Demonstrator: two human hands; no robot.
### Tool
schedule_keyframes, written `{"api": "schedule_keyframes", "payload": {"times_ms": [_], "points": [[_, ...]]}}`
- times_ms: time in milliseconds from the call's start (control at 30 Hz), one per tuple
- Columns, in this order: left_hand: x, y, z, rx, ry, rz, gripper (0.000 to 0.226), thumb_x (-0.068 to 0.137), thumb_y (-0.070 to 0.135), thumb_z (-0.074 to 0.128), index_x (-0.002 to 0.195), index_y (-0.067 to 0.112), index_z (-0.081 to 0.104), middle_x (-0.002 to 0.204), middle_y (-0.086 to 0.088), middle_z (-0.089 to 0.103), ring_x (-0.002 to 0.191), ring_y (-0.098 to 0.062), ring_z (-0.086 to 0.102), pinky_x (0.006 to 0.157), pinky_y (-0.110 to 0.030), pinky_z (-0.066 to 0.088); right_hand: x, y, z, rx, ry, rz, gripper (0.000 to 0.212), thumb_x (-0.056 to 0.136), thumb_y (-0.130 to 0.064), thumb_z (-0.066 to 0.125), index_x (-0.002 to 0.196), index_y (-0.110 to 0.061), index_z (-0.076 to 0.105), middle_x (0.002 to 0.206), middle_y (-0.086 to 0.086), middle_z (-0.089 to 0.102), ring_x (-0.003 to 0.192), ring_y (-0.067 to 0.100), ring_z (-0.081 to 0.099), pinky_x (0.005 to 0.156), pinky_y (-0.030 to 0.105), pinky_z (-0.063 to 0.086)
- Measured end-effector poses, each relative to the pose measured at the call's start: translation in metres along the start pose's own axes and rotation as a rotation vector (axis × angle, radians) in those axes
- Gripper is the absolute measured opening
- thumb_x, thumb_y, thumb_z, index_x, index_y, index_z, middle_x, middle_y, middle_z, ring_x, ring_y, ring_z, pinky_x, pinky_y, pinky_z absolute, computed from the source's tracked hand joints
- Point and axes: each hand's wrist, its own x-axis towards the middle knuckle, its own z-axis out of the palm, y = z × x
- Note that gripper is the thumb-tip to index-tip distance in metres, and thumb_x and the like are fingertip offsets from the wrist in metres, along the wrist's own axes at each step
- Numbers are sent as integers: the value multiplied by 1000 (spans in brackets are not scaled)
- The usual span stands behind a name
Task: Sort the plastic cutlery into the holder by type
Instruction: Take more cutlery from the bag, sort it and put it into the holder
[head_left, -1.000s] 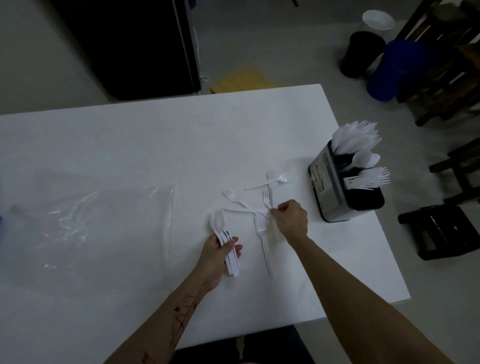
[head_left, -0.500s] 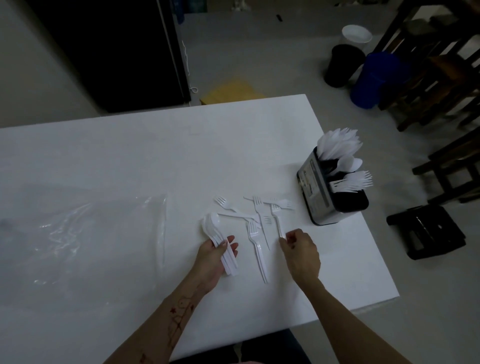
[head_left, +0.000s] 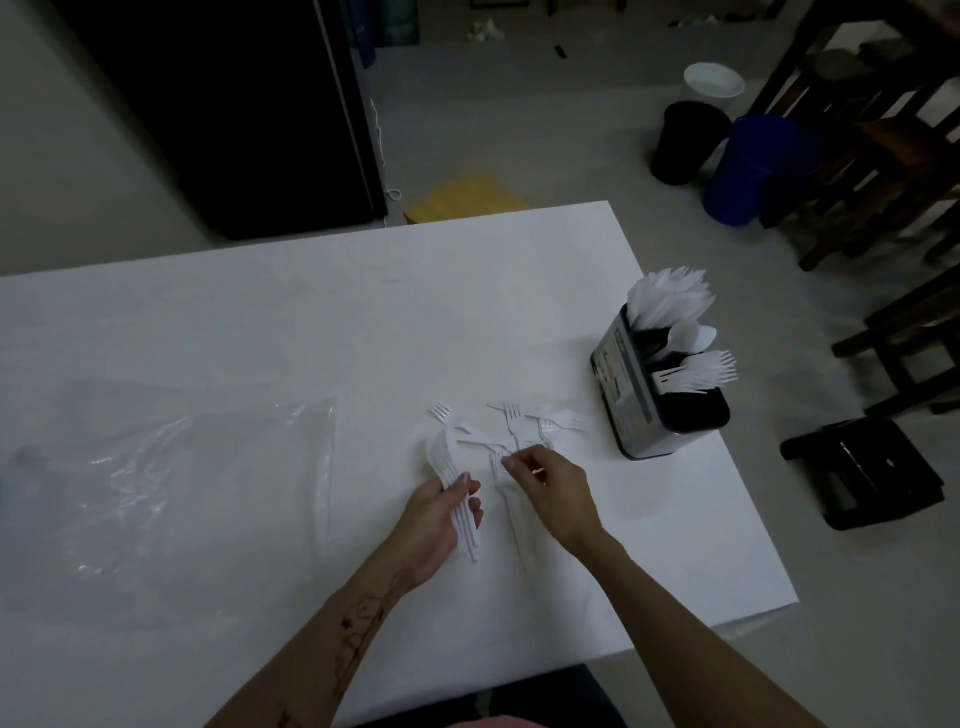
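A white counter (head_left: 260, 338) fills a dim room, its right edge close beside the holder (head_left: 631, 395), which already carries knives, spoons and forks in separate sections. Loose forks (head_left: 511, 415) lie scattered between holder and hands. The left hand (head_left: 436, 514) grips a bundle of cutlery (head_left: 452, 478), apparently spoons. The right hand (head_left: 550, 488) pinches at a fork handle, though blur hides the contact. Gathering seems under way; next comes lifting that fork clear, with open counter leftward.
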Motion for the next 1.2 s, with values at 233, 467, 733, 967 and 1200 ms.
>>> {"api": "schedule_keyframes", "payload": {"times_ms": [233,467,733,967,1200], "points": [[-7,35,51,366,-335,77,23,99,10,45,121,9,53,90,-6,57,84,-17,57,91,-34,50,24,-54,-67,338,-35,27,34,91,-37,66,121,-21,64,102,-4,70,91,12,67,56,17,48],[0,74,154,828,-475,471,18,101,12,40,114,15,52,98,3,61,93,-8,61,85,-17,47,32,-85,-164,383,63,-189,32,89,-7,69,120,-6,62,97,4,72,78,11,68,64,23,55],[42,80,252,851,-472,665,34,101,16,39,135,19,45,123,0,63,115,-12,59,104,-29,43,54,-83,-238,197,420,-323,32,82,-12,72,106,-33,70,88,-9,74,79,11,69,70,26,56],[66,53,260,898,-133,662,19,97,23,50,107,8,56,104,-6,66,96,-20,61,77,-27,49,66,-51,-238,132,401,-334,28,86,-12,68,109,-28,74,97,-12,74,89,2,67,82,25,55],[70,35,253,991,7,708,15,90,28,61,98,15,61,76,7,63,69,-6,57,52,-3,38,74,-23,-226,25,338,-302,26,87,-12,70,110,-23,75,98,-5,76,86,5,69,74,7,48]]}}
